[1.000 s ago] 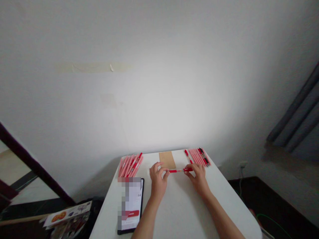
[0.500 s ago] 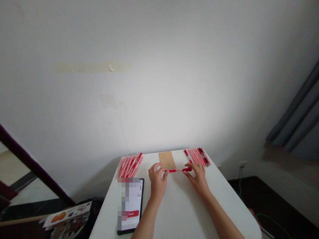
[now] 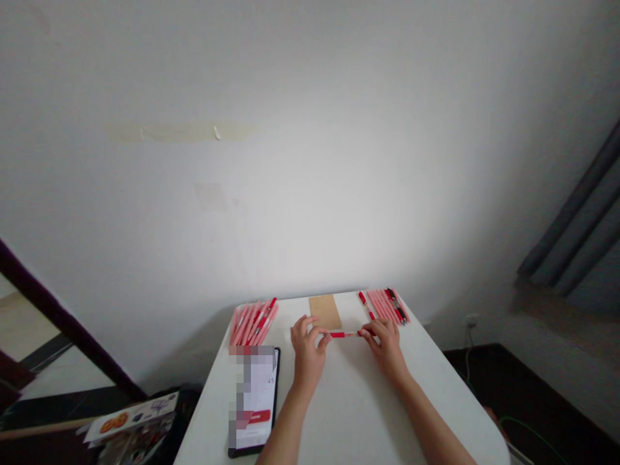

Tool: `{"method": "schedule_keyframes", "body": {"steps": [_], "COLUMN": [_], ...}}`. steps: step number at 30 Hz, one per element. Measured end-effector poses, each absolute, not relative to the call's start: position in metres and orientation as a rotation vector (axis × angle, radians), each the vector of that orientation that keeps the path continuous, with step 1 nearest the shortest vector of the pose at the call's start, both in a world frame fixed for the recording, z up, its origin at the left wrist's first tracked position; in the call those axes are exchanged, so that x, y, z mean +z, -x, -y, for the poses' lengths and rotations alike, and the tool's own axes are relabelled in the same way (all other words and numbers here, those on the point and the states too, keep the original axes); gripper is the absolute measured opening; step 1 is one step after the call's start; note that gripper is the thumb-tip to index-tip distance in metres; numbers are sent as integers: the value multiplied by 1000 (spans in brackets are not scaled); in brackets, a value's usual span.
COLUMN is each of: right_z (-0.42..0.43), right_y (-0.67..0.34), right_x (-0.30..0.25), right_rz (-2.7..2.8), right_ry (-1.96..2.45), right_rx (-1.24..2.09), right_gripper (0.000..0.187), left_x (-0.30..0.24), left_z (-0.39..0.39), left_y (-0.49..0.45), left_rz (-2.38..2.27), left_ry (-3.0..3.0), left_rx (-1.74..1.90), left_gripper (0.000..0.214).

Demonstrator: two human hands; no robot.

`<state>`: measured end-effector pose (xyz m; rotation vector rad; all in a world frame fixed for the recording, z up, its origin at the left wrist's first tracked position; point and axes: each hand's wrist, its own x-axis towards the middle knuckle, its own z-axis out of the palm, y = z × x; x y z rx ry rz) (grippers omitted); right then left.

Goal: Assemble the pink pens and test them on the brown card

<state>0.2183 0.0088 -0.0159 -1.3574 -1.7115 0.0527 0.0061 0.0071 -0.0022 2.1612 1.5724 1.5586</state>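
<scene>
Nearest, a smooth white table (image 3: 351, 413) with rounded corners carries a flat, dark-edged phone (image 3: 261, 397), partly blurred out, beside the left forearm. The left hand (image 3: 310, 349) pinches one end of a slim red pen (image 3: 339, 334) between thumb and forefinger, other fingers loosely spread; the right hand (image 3: 386, 343) closes fingertips on its opposite end. The pen lies crosswise between them, its middle pale. Beyond, glossy pink and red pens (image 3: 252, 323) overlap at left; another row (image 3: 385, 305), partly hidden by the right hand, includes black. Between sits matte brown card (image 3: 325, 311), then a scuffed, taped wall (image 3: 339, 161).
</scene>
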Motion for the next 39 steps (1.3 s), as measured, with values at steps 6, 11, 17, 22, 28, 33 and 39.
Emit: {"method": "schedule_keyframes", "body": {"steps": [6,11,17,22,28,33,39], "right_z": [-7,-7,-7,-5,-4,-3,-2], "right_y": [-218,-218,-218,-217,-217,-217,-215], "right_x": [-14,-13,-12,-11,-11,-8,-8], "right_rz": [1712,1767,1765,1753,1714,1745,1745], "right_ry": [1333,1321,1347,1355,1367,1345,1366], "right_rx": [72,55,24,83,89,75,68], "right_gripper": [31,32,35,38,33,30,32], "left_x": [-3,-2,0,3,1,-2,-6], "left_z": [-8,-7,-6,-5,-7,-9,-9], "left_y": [-4,-5,-7,-6,-5,-4,-4], "left_rz": [-1656,-1648,-1566,-1552,-1646,-1680,-1618], "left_ry": [-2119,-2121,-2165,-2192,-2149,-2142,-2171], "left_rx": [1583,1581,1557,1539,1566,1575,1596], "left_gripper": [18,14,9,10,13,16,16]}}
